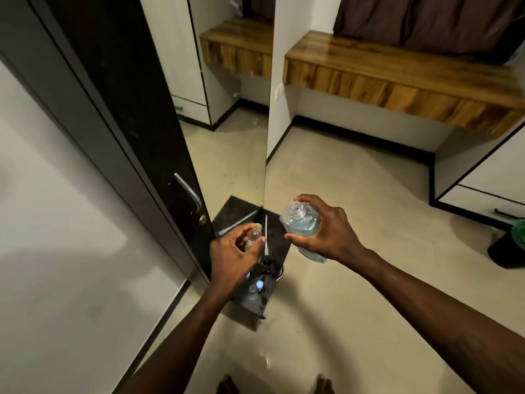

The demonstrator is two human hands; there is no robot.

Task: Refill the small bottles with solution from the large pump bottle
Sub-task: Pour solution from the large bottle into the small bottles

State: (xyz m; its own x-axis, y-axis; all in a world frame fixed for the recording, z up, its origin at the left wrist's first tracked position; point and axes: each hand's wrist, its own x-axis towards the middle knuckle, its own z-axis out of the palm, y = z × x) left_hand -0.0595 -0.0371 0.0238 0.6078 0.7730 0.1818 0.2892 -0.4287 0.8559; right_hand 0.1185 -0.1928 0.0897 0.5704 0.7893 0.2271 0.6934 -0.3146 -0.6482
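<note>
Head view: bare feet (227,383) stand on the floor. Above a small dark shelf (277,237), the left hand (231,258) grips a small bottle (253,237) upright; the right hand (331,227) grips the large bottle (300,221), uncapped, just beside it.

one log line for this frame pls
left hand: holds small bottle, uncapped | right hand: holds large bottle, pump off | pouring: not yet | black shelf: more small bottles

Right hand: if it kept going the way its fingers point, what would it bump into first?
Probably the small bottle in the left hand. The right hand, holding the big bottle, points left toward it, though depth is hard to judge.
</note>
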